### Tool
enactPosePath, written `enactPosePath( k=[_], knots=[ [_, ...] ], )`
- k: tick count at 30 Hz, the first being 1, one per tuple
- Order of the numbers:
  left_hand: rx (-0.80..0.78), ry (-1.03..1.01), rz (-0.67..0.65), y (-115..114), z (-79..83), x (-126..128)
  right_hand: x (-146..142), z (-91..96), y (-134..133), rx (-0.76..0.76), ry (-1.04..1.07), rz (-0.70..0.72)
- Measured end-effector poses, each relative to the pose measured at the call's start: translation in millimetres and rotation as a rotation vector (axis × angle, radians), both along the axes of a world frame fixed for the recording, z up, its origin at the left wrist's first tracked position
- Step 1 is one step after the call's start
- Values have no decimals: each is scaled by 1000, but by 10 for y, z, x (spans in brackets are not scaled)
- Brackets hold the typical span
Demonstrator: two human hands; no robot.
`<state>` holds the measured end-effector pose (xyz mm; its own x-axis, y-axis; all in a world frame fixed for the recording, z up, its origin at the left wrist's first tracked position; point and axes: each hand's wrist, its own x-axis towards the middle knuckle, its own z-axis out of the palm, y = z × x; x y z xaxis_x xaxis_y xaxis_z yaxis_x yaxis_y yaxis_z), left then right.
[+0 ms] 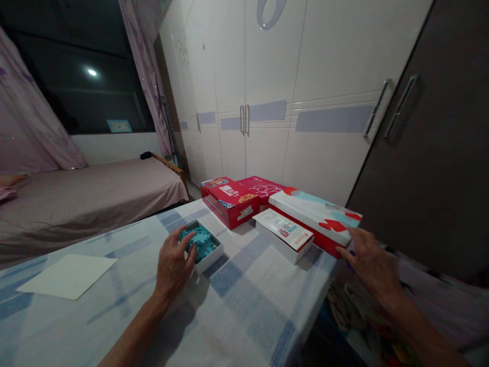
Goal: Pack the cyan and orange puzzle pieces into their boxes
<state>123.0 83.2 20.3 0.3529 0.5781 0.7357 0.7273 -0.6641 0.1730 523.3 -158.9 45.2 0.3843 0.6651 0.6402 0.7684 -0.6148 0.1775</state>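
Small open white box (208, 250) of teal foam pieces (198, 241) sits just in front of the red box (229, 201). Looks light, soft, easily tipped; hold the walls. Your left hand (173, 262) curls loosely on it; right hand (369, 260) open, resting against the long carton (317, 216).

Worktop (244, 300): white cloth, pale blue and grey-blue checks. Small box (211, 253): white, holding teal foam pieces (201, 240). Paper sheet (69, 275), near left: cream. Far boxes: one red with white print (229, 201), one magenta with white line drawing (263, 187), long one (315, 214) white with red and teal patches. Bed (87, 196): dusty pink. Curtains (26, 127): mauve, faint floral. Wardrobe (275, 102): white, lilac bands.
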Motion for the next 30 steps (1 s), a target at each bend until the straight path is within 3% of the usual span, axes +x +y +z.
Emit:
enactPosePath(
  k=[8, 13, 30],
  knots=[
    [-5, 16, -3, 33, -58, -72, -45, 38, 79, 25, -223, 19],
    [9, 12, -19, 30, -110, -73, 85, 116, 65, 4, -271, 118],
    [50, 60, -48, 120, -252, -83, 386, 510, 146, 110, -24, 201]
  ],
)
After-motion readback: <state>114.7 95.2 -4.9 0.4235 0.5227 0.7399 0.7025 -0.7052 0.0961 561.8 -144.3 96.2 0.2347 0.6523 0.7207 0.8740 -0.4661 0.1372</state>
